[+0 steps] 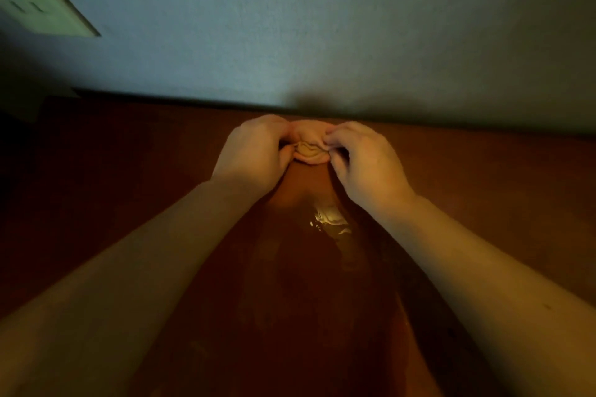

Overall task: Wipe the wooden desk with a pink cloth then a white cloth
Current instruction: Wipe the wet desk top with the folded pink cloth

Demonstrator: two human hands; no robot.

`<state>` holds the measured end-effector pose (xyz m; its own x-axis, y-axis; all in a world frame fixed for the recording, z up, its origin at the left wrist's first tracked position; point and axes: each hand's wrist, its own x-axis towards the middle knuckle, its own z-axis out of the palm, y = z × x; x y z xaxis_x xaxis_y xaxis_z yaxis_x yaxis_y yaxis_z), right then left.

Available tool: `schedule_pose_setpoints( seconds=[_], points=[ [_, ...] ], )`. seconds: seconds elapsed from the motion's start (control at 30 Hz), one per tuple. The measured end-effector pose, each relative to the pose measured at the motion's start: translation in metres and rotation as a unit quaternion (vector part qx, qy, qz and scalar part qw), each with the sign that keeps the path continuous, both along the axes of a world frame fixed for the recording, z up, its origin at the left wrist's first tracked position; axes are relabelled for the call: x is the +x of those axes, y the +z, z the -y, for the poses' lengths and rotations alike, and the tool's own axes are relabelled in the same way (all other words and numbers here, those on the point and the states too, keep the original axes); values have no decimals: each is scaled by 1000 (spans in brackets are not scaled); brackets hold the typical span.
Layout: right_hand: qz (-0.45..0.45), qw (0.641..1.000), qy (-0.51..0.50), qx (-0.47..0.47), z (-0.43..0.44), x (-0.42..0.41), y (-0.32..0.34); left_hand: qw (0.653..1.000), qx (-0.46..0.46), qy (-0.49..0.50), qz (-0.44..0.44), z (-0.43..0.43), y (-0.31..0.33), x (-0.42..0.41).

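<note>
Two-handed hold on a small bunched cloth (309, 151), pinched on one side by the curled fingers and thumb of the left hand (258, 151) and on the other by the curled fingertips of the right hand (364, 158). Held at the far edge of the wooden desk (129, 187), close under the pale wall (322, 26); cannot tell in the dim warm light whether pink or white, nor whether touching the wood. Nearer than the hands, a bright glare patch (329, 219) on the desk, and at far upper left a pale plate (38, 0) on the wall.
</note>
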<state>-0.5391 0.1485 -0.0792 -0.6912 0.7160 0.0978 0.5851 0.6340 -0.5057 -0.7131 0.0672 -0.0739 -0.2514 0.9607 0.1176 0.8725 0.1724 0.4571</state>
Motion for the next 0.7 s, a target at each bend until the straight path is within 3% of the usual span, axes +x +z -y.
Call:
schedule_pose_setpoints(
  seconds=[0.2,0.43,0.7],
  points=[
    [4,1000,27,-13,30,8,2,998,-1,-59,3,27,-4,-16],
    [-8,1000,-17,8,-8,-25,-6,1000,-3,15,8,-15,-2,-21],
    [20,999,-23,12,30,-1,-4,999,-26,-30,4,-16,3,-12]
  ],
)
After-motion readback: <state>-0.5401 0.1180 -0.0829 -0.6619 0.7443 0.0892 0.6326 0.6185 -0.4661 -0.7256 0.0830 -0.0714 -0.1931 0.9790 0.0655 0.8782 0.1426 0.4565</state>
